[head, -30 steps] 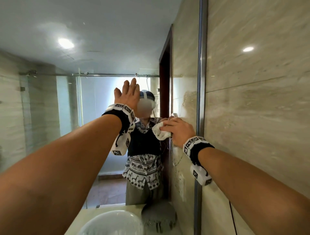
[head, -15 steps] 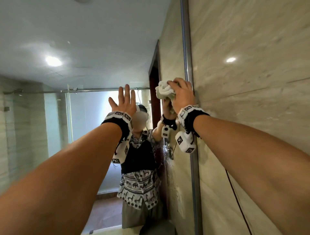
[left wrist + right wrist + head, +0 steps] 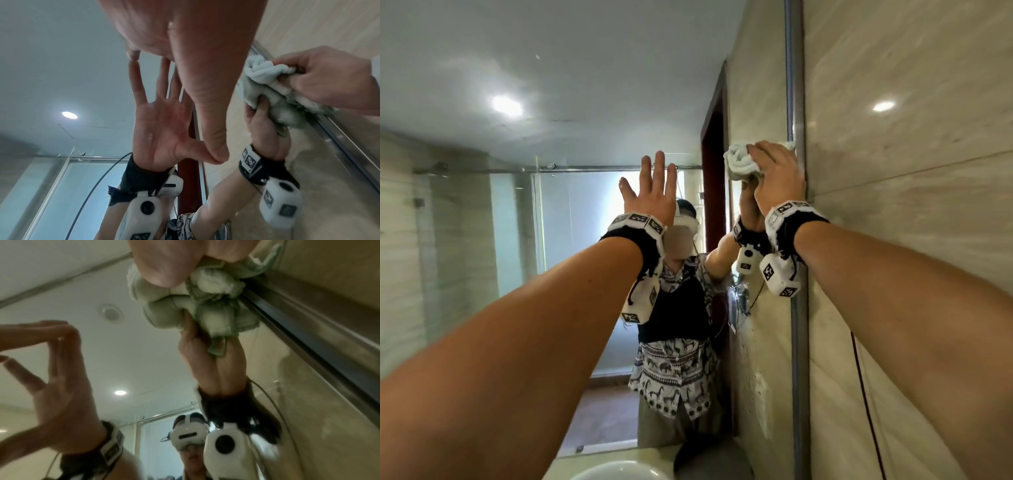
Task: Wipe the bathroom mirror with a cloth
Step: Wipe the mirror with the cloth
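The large bathroom mirror (image 3: 517, 102) fills the left of the head view, edged on the right by a metal frame strip (image 3: 796, 85). My right hand (image 3: 777, 174) grips a bunched white-green cloth (image 3: 739, 164) and presses it to the glass right beside the frame, above head height. In the right wrist view the cloth (image 3: 205, 288) bulges out under my fingers (image 3: 164, 261). My left hand (image 3: 654, 192) is held flat with straight, spread fingers against the glass left of the cloth. Its fingertips (image 3: 133, 53) meet their reflection.
A beige marble-tiled wall (image 3: 911, 240) stands right of the frame, with a thin dark cable (image 3: 859, 377) running down it. A white basin (image 3: 619, 472) shows at the bottom edge. The mirror reflects me, a shower screen and ceiling lights.
My right hand has carried the cloth up along the mirror's right edge from chest height to above head height. The left hand stays flat on the glass.
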Demonstrator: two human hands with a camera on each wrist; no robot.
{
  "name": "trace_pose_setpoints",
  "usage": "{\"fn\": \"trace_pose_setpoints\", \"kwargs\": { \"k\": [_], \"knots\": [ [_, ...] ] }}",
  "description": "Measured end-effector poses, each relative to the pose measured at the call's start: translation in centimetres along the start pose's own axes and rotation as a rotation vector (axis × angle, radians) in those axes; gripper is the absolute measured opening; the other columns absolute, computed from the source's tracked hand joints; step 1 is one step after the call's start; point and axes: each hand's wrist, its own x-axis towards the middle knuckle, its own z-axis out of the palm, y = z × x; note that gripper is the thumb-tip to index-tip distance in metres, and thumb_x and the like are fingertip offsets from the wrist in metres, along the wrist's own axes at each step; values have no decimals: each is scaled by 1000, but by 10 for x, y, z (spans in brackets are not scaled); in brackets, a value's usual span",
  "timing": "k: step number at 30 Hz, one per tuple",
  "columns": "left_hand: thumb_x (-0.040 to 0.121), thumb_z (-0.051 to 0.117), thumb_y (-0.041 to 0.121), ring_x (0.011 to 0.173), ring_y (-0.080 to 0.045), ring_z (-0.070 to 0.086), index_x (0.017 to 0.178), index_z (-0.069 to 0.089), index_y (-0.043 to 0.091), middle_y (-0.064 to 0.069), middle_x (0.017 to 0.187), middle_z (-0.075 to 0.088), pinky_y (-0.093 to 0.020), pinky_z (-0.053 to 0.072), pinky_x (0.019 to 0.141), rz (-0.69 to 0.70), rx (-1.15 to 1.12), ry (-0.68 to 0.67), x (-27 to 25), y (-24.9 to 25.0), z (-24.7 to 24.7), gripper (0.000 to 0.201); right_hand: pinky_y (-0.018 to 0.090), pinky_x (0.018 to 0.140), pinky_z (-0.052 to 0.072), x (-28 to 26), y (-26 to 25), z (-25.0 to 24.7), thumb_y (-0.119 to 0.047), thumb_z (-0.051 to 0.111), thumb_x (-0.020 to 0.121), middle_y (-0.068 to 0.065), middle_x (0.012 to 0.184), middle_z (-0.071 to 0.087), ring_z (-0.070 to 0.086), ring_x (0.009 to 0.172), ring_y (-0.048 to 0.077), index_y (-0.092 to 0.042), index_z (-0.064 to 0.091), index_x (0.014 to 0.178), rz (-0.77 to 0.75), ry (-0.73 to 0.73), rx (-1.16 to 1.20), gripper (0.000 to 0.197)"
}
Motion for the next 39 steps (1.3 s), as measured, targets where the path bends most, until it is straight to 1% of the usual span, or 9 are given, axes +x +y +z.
{"fn": "trace_pose_setpoints", "kwargs": {
  "k": [5, 8, 12, 16, 21, 27, 31, 35, 39],
  "knots": [
    [87, 72, 35, 150, -34, -14, 154, -10, 13, -10, 162, -20, -71, 8, 110, -34, 33, 83, -9, -5, 8, 108, 31, 115, 27, -42, 0, -6, -8, 45, 78, 2, 135, 56, 45, 129, 25, -18, 60, 129, 45, -51, -17, 54],
    [77, 81, 42, 151, -36, -5, 152, -5, 11, -9, 162, -17, -70, 16, 110, -22, 34, 110, -25, -9, 18, 119, 24, 114, 24, -69, 0, -13, 2, 56, 79, 0, 135, 57, 45, 130, 21, -19, 61, 128, 69, -109, -21, 54],
    [54, 78, 75, 150, -36, 2, 152, 1, 12, -8, 162, -10, -63, 23, 110, -45, -15, 24, -47, -11, 23, 140, 17, 109, 29, -102, 0, -29, 1, 60, 80, -13, 138, 54, 45, 130, 9, -30, 61, 127, 139, -236, -38, 56],
    [50, 75, 76, 151, -34, -9, 154, -5, 13, -10, 163, -15, -57, 14, 118, -35, -123, 1, -66, -9, 31, 146, 26, 105, 41, -102, -4, -46, -5, 63, 83, -15, 134, 57, 51, 124, 9, -35, 62, 123, 153, -379, -105, 50],
    [43, 76, 77, 147, -38, -22, 153, -17, 7, -15, 158, -28, -60, 4, 118, -45, -48, -36, -68, -1, 39, 160, 36, 106, 38, -62, -12, -49, -10, 64, 86, -4, 136, 54, 46, 126, 21, -24, 60, 126, 174, -247, -49, 43],
    [54, 76, 70, 147, -40, -22, 153, -16, 3, -18, 158, -28, -63, 5, 118, -46, -46, -18, -69, 0, 42, 151, 17, 103, 27, -11, -14, -29, 1, 61, 81, 3, 129, 60, 51, 120, 21, -16, 66, 120, 113, -70, 67, 42],
    [62, 71, 71, 147, -38, -24, 153, -18, 5, -16, 158, -30, -60, 4, 120, -30, -64, -20, -73, -1, 39, 143, 20, 108, 30, -38, -6, -17, 3, 56, 79, -3, 132, 58, 50, 123, 17, -20, 66, 122, 129, -34, 43, 49],
    [47, 77, 77, 147, -38, -24, 153, -18, 6, -16, 158, -30, -59, 1, 119, -31, -40, -24, -72, -2, 40, 159, 26, 110, 34, -73, 2, -11, 5, 54, 74, 1, 128, 62, 53, 121, 21, -18, 68, 118, 105, 15, 51, 51],
    [45, 78, 74, 148, -38, -20, 154, -14, 7, -16, 159, -26, -60, 7, 119, -27, -33, 3, -71, -3, 42, 157, 21, 109, 29, -112, -3, -15, 2, 55, 74, -3, 129, 60, 49, 123, 19, -21, 67, 119, 152, -46, 20, 52]
  ]
}}
